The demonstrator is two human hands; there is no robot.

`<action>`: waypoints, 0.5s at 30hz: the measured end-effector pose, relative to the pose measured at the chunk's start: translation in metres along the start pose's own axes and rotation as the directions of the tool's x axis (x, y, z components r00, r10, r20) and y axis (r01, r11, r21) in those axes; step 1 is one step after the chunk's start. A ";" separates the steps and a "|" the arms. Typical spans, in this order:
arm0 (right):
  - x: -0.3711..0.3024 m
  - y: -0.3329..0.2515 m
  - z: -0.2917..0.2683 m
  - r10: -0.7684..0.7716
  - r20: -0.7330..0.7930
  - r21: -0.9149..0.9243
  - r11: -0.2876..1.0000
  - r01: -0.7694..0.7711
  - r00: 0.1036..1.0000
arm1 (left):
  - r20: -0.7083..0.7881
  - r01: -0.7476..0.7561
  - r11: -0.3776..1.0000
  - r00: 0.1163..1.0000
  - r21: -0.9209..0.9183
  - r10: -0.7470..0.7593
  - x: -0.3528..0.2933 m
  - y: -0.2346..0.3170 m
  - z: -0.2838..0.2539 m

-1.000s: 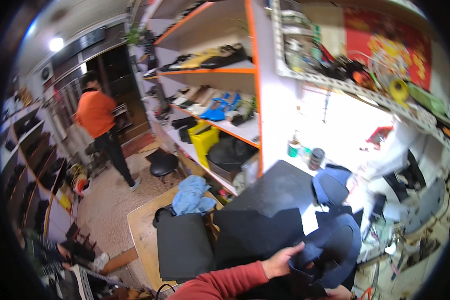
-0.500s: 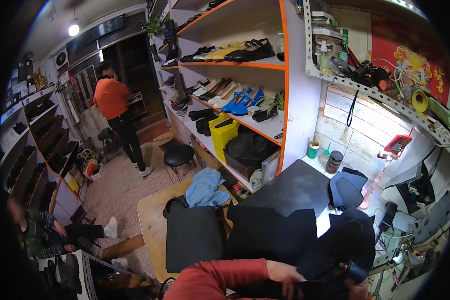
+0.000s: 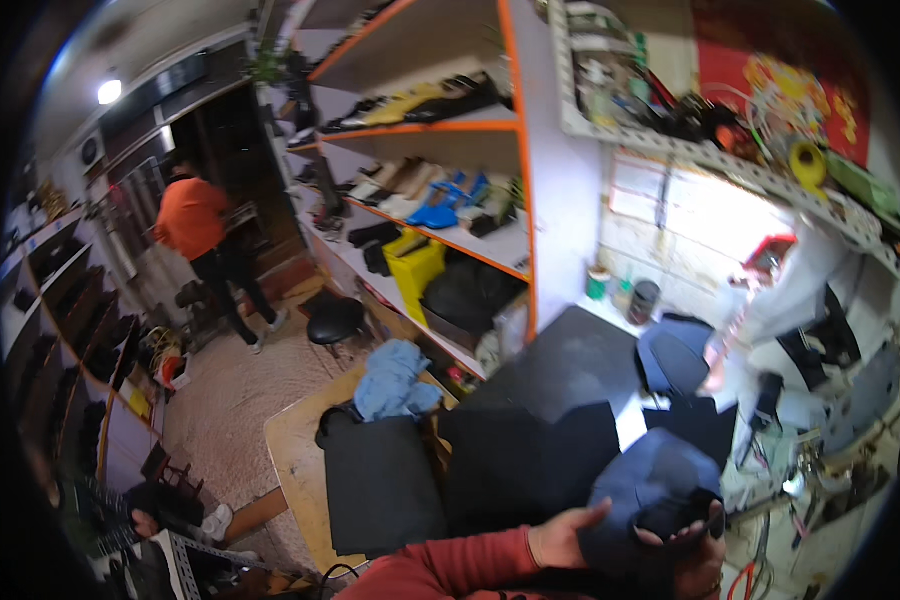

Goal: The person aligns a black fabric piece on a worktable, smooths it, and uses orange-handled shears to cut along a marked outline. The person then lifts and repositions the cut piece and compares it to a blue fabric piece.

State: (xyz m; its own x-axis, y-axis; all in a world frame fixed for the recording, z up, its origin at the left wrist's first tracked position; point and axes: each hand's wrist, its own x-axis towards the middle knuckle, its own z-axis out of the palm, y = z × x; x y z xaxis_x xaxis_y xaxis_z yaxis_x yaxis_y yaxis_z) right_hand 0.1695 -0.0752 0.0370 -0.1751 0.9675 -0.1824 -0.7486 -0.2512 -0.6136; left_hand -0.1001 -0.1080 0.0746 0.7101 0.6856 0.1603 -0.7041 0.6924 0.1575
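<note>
- The left hand, coming out of a red sleeve at the bottom of the view, lies open with its fingers stretched flat against the side of a dark blue piece of material.
- The right hand sits low at the bottom edge with its fingers curled up around a small black object; what that object is I cannot tell.
- The dark blue piece rises between the two hands, rounded on top, at the near edge of the bench.
- Just behind it, black sheets lie overlapping on the bench, and another flat black sheet lies to their left.
- Farther back on the bench a larger dark sheet lies flat, with a second dark blue rounded piece to its right.
- A crumpled light blue cloth sits on the far left part of the bench.
- Orange-edged shelves behind the bench carry shoes, among them a bright blue pair, with a yellow container lower down.
- A person in an orange top stands well apart by the doorway, back turned, near a black stool.
</note>
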 end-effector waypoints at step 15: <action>-0.006 -0.030 0.013 0.229 0.453 -0.057 0.972 -0.228 0.862 | -0.120 -0.167 0.961 0.973 0.220 0.196 0.013 0.019 -0.036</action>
State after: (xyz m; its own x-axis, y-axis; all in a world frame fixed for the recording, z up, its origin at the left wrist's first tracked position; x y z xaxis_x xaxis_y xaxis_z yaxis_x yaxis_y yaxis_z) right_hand 0.1842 -0.0727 0.0665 -0.6117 0.7895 0.0500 -0.6512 -0.4667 -0.5984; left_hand -0.1036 -0.0778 0.0443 0.5532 0.8302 0.0698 -0.7957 0.5017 0.3394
